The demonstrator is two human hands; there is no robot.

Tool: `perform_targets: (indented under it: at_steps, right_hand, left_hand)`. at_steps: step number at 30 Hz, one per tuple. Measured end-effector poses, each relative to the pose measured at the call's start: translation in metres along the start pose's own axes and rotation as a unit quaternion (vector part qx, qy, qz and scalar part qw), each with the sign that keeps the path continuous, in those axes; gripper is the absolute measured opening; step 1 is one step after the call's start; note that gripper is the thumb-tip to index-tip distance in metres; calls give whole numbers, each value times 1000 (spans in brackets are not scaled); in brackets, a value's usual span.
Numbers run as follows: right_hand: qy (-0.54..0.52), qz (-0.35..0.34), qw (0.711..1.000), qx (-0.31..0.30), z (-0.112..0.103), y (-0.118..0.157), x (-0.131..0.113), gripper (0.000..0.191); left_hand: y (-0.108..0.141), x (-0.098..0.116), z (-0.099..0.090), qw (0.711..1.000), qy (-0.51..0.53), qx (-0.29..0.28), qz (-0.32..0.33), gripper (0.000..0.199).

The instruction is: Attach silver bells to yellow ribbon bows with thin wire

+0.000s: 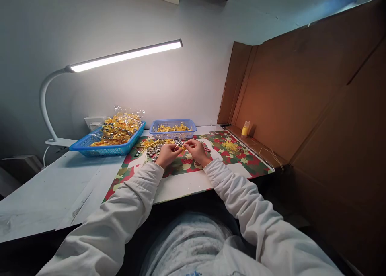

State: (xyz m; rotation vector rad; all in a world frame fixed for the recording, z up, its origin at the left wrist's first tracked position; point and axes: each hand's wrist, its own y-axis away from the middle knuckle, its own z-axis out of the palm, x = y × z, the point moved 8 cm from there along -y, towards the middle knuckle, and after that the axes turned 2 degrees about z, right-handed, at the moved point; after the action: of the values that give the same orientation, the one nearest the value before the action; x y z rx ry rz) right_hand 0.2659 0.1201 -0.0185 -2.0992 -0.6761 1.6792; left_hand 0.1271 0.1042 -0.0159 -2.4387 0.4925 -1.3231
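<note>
My left hand and my right hand meet above the patterned sheet, thumbs and fingertips pinched close together. Between the fingertips shows a small bit of thin yellow cord; its exact shape is too small to make out. Just beyond and left of my left hand lies a heap of round, shiny silver pieces, with yellow strands behind them. A red and white item peeks out beside my right hand. Further right, a loose tangle of thin yellow cords rests on the sheet.
Left stands a blue basket piled with yellow-and-silver pieces and clear plastic. A smaller basket of yellow pieces sits at the back. A lamp reaches overhead. Cardboard walls the right side, near a small yellow-filled bottle.
</note>
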Motion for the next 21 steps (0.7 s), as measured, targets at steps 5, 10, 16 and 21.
perform_targets:
  at_steps: [5,10,16,21]
  right_hand:
    - [24,-54,998,-16,3,2,-8,17]
    - [-64,-31,996,56,-13,-1,-10,20]
    - [-151,-7,967,205,-74,-13,0,25]
    - [-158,14,919,361,-126,-5,13,25]
  left_hand:
    - [0,0,0,1000,7,-1,1,39]
    - [-1,-4,-1,999,-33,3,-15,34]
    - [-2,-14,-1,997,-68,-21,-39,35]
    - [-1,-21,-6,993,-69,-28,-87,31]
